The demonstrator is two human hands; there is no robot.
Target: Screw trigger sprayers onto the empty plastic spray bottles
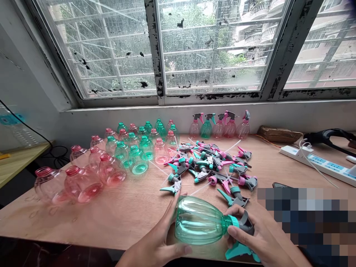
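A clear green spray bottle [198, 220] lies sideways in front of me, above the table's front edge. My left hand [164, 233] grips its base, thumb below and fingers behind. At the other end, my right hand [250, 231] closes its thumb and fingers round the teal collar of the grey and teal spray head [243, 226], which sits on the bottle's neck. The trigger points downward. Just behind the bottle is a heap of loose spray heads [208, 163] in pink, teal and grey, some with thin white tubes.
Open pink bottles [83, 185] and green bottles [139, 161] stand on the left of the wooden table [111, 218]. Several bottles with spray heads [218, 128] line the wall. A power strip [319, 163] and a brown block [279, 134] lie at the right.
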